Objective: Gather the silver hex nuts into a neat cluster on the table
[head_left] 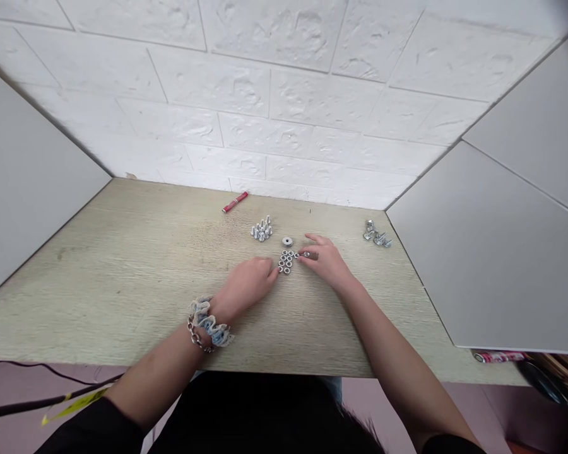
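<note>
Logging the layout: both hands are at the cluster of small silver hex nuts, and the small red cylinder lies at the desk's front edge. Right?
Not quite. The head view shows the small red cylinder at the back of the pale wooden desk, by the white wall. Left hand and right hand are at the silver hex nuts.

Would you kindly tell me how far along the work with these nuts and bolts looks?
Done, seemingly: bolts stand upright together and nuts lie in a tight cluster. In hand: the left hand touches the cluster's left edge, the right hand one nut at its right. Left: a loose pile by the table's right edge and a washer lie apart.
</note>
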Demonstrator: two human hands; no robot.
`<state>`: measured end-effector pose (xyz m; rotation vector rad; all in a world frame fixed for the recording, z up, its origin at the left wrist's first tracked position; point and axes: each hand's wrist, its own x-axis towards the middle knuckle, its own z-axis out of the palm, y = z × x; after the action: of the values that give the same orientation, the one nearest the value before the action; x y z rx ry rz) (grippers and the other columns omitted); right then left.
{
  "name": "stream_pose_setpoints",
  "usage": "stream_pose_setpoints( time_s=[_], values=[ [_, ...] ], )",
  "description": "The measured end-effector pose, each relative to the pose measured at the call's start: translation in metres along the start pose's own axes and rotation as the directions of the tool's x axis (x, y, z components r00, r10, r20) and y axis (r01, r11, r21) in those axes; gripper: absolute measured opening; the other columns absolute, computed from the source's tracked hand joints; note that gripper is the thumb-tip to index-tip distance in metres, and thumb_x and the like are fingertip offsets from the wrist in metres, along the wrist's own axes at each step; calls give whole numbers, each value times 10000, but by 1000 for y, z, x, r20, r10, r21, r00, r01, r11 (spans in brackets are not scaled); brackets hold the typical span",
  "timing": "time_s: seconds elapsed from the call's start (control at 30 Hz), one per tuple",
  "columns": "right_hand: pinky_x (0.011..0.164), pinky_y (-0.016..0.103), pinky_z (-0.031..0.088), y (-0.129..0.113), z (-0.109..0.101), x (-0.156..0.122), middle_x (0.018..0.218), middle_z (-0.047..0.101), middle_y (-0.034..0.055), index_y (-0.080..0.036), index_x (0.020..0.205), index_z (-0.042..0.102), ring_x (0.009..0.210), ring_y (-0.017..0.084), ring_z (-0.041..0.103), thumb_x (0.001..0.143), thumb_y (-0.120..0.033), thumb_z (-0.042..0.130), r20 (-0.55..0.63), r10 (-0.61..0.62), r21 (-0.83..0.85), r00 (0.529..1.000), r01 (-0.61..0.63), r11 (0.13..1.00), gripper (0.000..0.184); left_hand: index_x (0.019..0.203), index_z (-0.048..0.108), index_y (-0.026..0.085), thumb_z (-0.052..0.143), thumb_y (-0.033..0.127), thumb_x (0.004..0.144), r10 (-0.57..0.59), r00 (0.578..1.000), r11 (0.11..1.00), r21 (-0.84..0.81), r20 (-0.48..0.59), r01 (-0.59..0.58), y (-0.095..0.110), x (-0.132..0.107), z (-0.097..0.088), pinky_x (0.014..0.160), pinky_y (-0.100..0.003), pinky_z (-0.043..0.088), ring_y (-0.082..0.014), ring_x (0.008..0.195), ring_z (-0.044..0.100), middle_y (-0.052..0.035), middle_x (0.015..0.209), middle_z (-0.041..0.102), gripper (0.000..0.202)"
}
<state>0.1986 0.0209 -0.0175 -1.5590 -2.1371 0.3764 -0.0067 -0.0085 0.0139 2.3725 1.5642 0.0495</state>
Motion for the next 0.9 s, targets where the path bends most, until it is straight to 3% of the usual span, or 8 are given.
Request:
stream_pose_setpoints(
  time_s=[0.23,0.37,0.6,0.9],
  values=[
    [962,400,353,-5,-1,-1,1219,510,78,-210,857,691,1128,232,443,756,-311,563,-9,17,-29,1000,-17,999,192,849,559,172,246,428,880,-3,1000,1000,14,-3,3,0,0,1,635,-312,392,-210,744,558,-85,840,598,406],
    [975,409,342,-6,-5,-2,1246,491,73,-221,900,688,1143,236,430,742,-378,581,-2,17,-31,1000,-17,999,247,858,556,174,233,435,881,-3,1000,1000,8,6,3,-1,0,1,637,-310,390,-206,744,554,-84,848,594,416],
    [1019,429,279,-5,-8,-4,1352,381,65,-225,970,676,1235,280,333,699,-422,619,112,102,-55,988,-96,994,340,846,546,168,224,433,885,7,1000,1000,8,5,-7,-1,-1,-1,628,-304,393,-202,745,556,-81,845,595,419],
    [1008,433,289,-6,-15,-5,1331,409,67,-232,961,681,1223,281,360,699,-365,627,162,185,-2,969,-188,982,299,954,523,187,257,441,879,23,999,1000,-3,35,-23,-9,2,-3,677,-313,406,-220,850,560,-77,913,606,376]
  ],
)
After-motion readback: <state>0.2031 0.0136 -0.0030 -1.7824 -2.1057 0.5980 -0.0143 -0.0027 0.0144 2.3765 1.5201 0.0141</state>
